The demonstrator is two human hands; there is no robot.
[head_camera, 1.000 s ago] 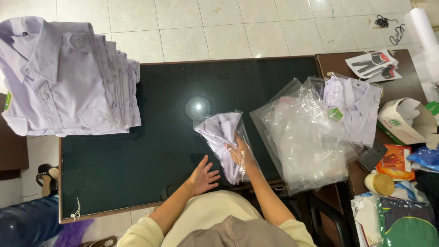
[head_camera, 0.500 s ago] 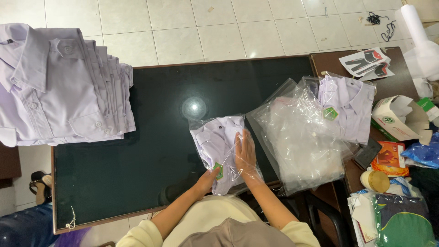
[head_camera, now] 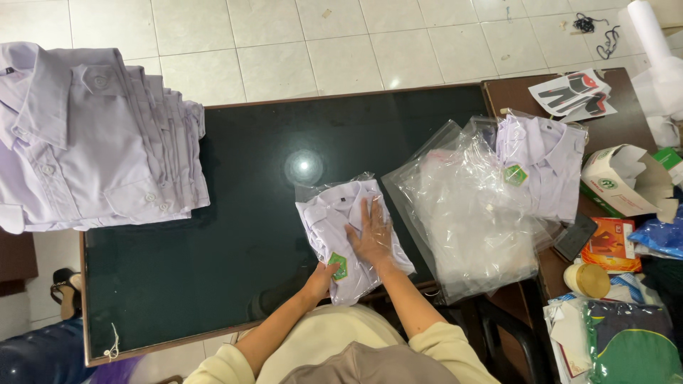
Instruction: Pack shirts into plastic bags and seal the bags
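Note:
A folded pale lilac shirt in a clear plastic bag [head_camera: 340,213] lies on the dark glass table [head_camera: 235,213] close to its near edge. My right hand [head_camera: 371,233] presses flat on top of it, fingers spread. My left hand [head_camera: 324,274] grips the bag's near end beside a small green tag [head_camera: 339,265]. A tall stack of folded lilac shirts [head_camera: 92,135] sits at the table's far left corner. To the right lies a pile of empty clear bags [head_camera: 469,213] and another bagged shirt [head_camera: 544,160].
A brown side table [head_camera: 619,92] on the right carries printed sheets [head_camera: 575,92], an open white-and-green box [head_camera: 622,181], a phone [head_camera: 575,237], an orange packet, a round yellow tub [head_camera: 586,279] and folded dark cloth [head_camera: 629,341]. White tiled floor lies beyond. A blue-clad leg shows at bottom left.
The bagged shirt has been turned flat and squared up. My right hand shifted onto its top, and my left hand moved from the table surface to the bag's near end.

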